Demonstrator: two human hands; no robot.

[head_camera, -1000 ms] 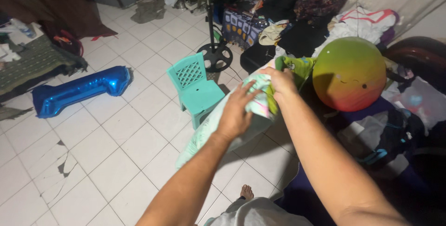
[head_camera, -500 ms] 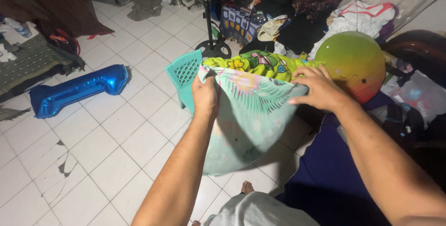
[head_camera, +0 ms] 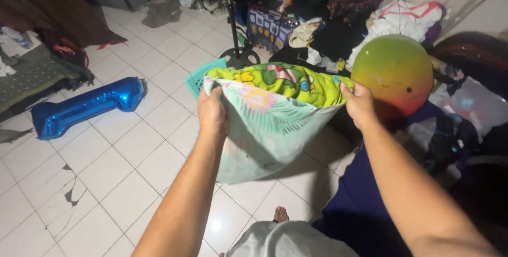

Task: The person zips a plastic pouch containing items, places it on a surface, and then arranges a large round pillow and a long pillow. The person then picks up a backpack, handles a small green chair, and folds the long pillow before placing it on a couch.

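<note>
The left hand and the right hand are both gripping the top edge of a soft printed cloth. It is hanging spread between them above the tiled floor, beside a round glossy ball.

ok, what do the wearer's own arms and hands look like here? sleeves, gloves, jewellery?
Both arms are bare as far up as the head view shows; no sleeve edge appears. The left hand and right hand wear no gloves. No watch, bracelet or ring shows on the sides facing the camera, and no markings or bandages are visible. The forearms are long in frame, reaching in from the bottom edge.
</note>
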